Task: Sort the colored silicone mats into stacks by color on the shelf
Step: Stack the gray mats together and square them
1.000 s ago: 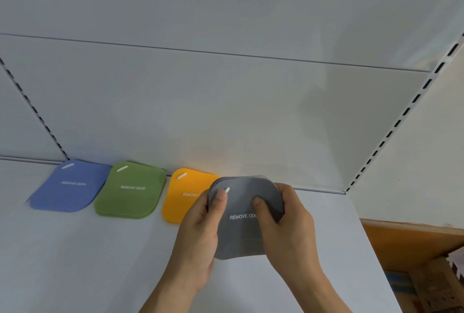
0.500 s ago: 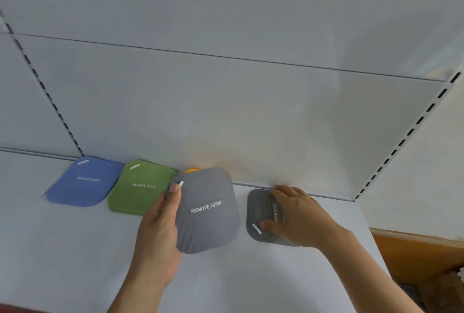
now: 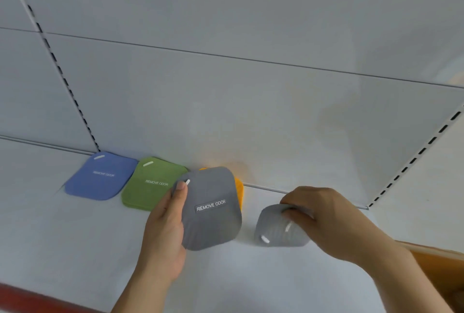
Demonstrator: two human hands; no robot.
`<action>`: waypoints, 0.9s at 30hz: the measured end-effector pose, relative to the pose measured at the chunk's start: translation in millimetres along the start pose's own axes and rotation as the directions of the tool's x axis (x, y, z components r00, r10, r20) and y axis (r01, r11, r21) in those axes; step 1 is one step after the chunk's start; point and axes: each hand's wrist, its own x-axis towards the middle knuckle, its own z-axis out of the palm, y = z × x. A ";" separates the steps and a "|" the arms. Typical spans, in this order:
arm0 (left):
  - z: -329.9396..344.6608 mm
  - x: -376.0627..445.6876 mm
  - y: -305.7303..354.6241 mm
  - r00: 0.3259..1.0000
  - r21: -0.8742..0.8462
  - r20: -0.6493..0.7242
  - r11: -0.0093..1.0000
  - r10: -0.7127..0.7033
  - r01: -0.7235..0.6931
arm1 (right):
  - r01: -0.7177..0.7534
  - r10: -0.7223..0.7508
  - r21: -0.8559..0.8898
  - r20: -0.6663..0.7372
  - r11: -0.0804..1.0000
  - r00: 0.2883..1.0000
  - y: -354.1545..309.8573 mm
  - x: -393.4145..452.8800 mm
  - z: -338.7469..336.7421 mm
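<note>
Grey mats, one bundle a second ago, now split in two. Left hand (image 3: 165,232) holding one grey mat (image 3: 211,209) upright off the shelf (image 3: 75,250), thumb near its white slot, fingers curled behind, label facing the camera. Right hand (image 3: 326,222) gone out to 3 o'clock, its fingers (image 3: 292,214) now bent onto a second grey mat (image 3: 278,233), pinching its far edge; half a second ago lying flat under that hand, now lifted and blurred, so not yet settled. Blue mat (image 3: 100,177), green mat (image 3: 153,184) and orange mat (image 3: 239,193) unchanged, in a row along the back wall from 9 o'clock toward centre, orange mostly hidden behind the held grey one.

Meaning for the task: three colours already placed, and a grey spot being started at 3 o'clock of the orange, near but apart from it. Probably squaring the right-hand mat first, then laying the left-hand one on top. Soft silicone, likely to flop or slide off-line if dropped carelessly.
</note>
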 end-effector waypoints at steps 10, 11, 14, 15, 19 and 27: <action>44.1 -12.5 -17.6 0.974 -0.001 0.213 0.997 -0.077 0.079 | -0.163 0.401 0.831 -0.077 0.532 0.913 -37.9 -13.8 6.4; 49.0 -14.6 -20.5 0.968 0.008 0.242 0.998 -0.064 0.064 | -0.195 0.472 0.851 -0.069 0.488 0.879 -38.9 -11.9 19.0; 60.1 -21.7 -26.1 0.951 0.026 0.303 0.998 -0.063 0.057 | -0.231 0.634 0.862 -0.126 0.450 0.763 -40.5 -14.7 44.7; 61.8 -23.0 -27.3 0.944 0.026 0.319 0.996 -0.085 0.081 | -0.234 0.656 0.853 -0.157 0.467 0.738 -40.8 -16.4 49.3; 65.4 -24.7 -34.6 0.915 0.039 0.375 0.989 -0.150 0.146 | -0.225 0.733 0.890 -0.160 0.397 0.661 -39.5 -18.8 62.1; 66.4 -25.4 -46.9 0.930 0.073 0.318 0.983 -0.182 0.167 | -0.236 0.799 0.930 -0.090 0.280 0.594 -35.8 -20.4 69.8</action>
